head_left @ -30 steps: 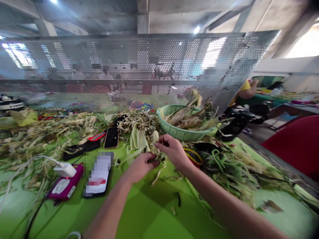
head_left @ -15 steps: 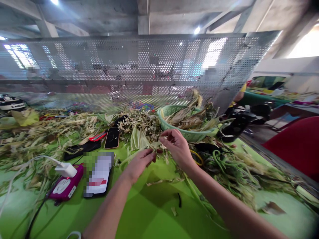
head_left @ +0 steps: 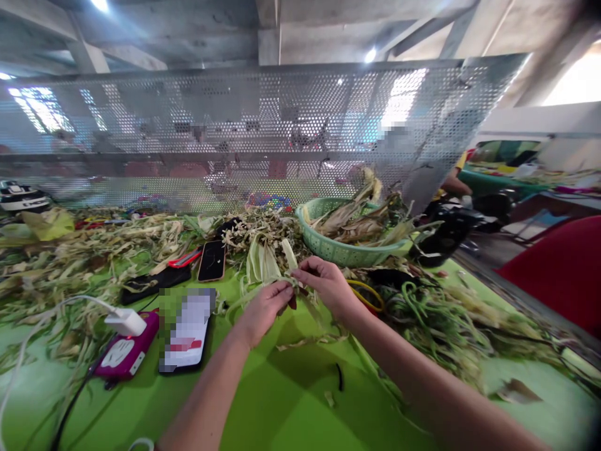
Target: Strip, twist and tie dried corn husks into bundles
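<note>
Over the green table (head_left: 277,401), my left hand (head_left: 263,307) and my right hand (head_left: 326,285) meet at a pale green husk strip (head_left: 290,257). Both hands pinch it, fingertips almost touching, and its upper end sticks up between them. A bunch of pale husk leaves (head_left: 263,260) lies just behind the hands. Loose dry husk scraps (head_left: 305,341) rest on the table below them.
A green basket (head_left: 342,250) of dry husks stands behind my right hand. Several phones (head_left: 211,260) and a pink power strip (head_left: 122,354) with a white plug lie to the left. Husk piles (head_left: 84,250) and green cords (head_left: 422,307) flank me. A perforated metal screen (head_left: 263,131) closes the back.
My right hand dropped from its raised position and closed in on my left hand. The husk strip now stands up between the fingertips of both.
</note>
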Available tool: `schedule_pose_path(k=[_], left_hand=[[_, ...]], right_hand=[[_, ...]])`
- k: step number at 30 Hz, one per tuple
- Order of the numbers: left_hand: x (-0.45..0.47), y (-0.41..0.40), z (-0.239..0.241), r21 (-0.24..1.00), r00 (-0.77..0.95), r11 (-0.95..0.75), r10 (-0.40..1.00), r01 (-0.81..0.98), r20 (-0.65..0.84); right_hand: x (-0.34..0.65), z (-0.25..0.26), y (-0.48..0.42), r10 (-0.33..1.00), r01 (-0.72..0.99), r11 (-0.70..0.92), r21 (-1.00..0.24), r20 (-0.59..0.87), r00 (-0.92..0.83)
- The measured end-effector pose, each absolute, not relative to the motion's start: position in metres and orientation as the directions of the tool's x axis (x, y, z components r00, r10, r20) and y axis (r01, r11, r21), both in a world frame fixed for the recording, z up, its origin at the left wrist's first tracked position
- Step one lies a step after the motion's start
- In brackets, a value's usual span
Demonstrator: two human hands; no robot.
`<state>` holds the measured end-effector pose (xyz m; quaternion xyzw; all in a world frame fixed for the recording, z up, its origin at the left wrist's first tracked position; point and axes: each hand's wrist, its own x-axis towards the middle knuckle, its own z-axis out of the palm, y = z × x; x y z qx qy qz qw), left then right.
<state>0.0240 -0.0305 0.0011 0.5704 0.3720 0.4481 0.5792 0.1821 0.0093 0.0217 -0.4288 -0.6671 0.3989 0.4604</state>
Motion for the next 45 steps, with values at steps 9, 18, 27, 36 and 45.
schedule_pose_path(k=[9, 18, 27, 36, 45], left_hand=[[0.023, -0.03, 0.001, 0.988, 0.286, 0.0, 0.957, -0.156, 0.045], [0.019, -0.021, -0.009, 0.879, 0.093, 0.105, 0.993, -0.466, -0.07], [0.02, -0.019, -0.009, 0.857, 0.041, 0.148, 0.988, -0.493, -0.147], [0.021, -0.016, -0.013, 0.855, 0.022, 0.14, 0.989, -0.499, -0.149], [0.02, -0.015, -0.014, 0.863, 0.049, 0.098, 0.995, -0.495, -0.085]], right_hand=[[0.184, 0.027, 0.011, 0.945, 0.141, 0.245, -0.959, 0.204, -0.256], [0.188, 0.024, 0.015, 0.912, 0.23, 0.291, -0.929, 0.197, -0.358], [0.189, 0.016, 0.02, 0.895, 0.351, 0.424, -0.835, 0.326, -0.305], [0.19, 0.018, 0.021, 0.875, 0.468, 0.482, -0.741, 0.381, -0.297], [0.19, 0.021, 0.02, 0.871, 0.494, 0.491, -0.717, 0.401, -0.283]])
